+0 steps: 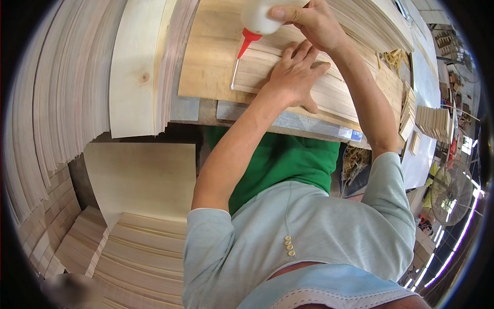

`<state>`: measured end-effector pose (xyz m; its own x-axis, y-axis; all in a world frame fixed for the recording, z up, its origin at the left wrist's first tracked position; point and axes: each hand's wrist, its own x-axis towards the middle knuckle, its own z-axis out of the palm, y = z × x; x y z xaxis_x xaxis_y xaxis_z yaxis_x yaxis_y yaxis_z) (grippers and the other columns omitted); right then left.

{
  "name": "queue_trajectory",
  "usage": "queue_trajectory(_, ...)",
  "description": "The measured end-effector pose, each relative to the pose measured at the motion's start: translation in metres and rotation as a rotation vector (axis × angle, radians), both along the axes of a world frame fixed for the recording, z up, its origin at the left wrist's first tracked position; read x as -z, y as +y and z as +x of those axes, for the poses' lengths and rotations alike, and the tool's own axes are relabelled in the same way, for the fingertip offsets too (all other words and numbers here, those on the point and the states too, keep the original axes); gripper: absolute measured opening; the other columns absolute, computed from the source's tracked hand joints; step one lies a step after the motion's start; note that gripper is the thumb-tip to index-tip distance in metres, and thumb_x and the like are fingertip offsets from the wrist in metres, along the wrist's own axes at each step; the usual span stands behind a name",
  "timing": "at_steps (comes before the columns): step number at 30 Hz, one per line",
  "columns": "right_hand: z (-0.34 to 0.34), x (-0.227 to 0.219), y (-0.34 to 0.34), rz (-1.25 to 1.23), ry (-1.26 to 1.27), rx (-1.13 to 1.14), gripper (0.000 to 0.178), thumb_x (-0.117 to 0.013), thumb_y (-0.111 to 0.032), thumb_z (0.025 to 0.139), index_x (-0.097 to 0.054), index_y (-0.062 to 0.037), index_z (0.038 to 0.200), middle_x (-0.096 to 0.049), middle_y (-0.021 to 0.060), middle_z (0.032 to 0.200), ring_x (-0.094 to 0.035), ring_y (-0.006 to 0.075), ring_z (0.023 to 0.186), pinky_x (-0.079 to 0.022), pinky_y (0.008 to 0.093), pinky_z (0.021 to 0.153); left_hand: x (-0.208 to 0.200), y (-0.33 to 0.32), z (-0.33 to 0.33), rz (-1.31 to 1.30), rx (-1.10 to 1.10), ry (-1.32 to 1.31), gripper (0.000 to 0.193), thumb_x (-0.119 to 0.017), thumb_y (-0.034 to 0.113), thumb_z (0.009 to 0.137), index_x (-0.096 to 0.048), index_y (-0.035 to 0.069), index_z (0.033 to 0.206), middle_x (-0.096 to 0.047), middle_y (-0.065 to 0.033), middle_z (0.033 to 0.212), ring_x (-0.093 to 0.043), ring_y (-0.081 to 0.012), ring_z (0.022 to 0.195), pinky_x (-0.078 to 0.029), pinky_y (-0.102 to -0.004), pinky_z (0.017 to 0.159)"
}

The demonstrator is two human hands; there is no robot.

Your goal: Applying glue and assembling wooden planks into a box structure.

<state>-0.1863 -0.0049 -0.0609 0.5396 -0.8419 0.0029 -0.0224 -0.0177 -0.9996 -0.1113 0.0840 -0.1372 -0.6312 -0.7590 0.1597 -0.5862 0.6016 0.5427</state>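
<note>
My right hand [315, 24] grips a white squeeze bottle [260, 15], tipped with its red nozzle [248, 41] pointing down. A thin white line, which looks like glue, runs from the nozzle tip along the left ends of the wood strips [252, 77]. Those pale strips lie side by side on a wooden board [206, 67]. With fingers spread, my left hand [297, 77] lies flat on the strips, to the right of the nozzle. Part of the bottle is cut off by the top edge.
Tall stacks of thin wood sheets [67, 77] stand at the left, with a pale plank [136, 67] beside them. More boards [144, 247] lie low at the lower left. To the right are wood scraps [393, 59], a bundle of short slats [432, 123] and a fan [452, 193].
</note>
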Motion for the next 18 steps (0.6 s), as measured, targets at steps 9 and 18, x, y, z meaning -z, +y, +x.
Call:
queue_trajectory(9,-0.006,-0.007,-0.008,-0.077,-0.040,0.103,0.062,-0.074,-0.008,0.078,-0.046,-0.0020,0.132,-0.062,0.0086,0.115,-0.058,0.0187,0.108,-0.047,0.0338,0.093,-0.008,-0.001,-0.002,0.044,0.009,-0.068,0.100,-0.083,0.043,0.056,-0.039,0.017,0.142,-0.018,-0.0174,0.154,-0.009,-0.0303,0.144,-0.008,-0.0458,0.118)
queue_trajectory(18,-0.012,-0.009,-0.017,-0.076,-0.069,0.140,0.058,-0.074,-0.008,0.079,-0.047,-0.0023,0.130,-0.063,0.0079,0.113,-0.059,0.0183,0.105,-0.049,0.0334,0.091,-0.011,-0.002,-0.001,0.028,0.006,-0.122,0.101,-0.082,0.045,0.056,-0.037,0.017,0.143,-0.019,-0.0172,0.154,-0.011,-0.0310,0.144,-0.008,-0.0441,0.118)
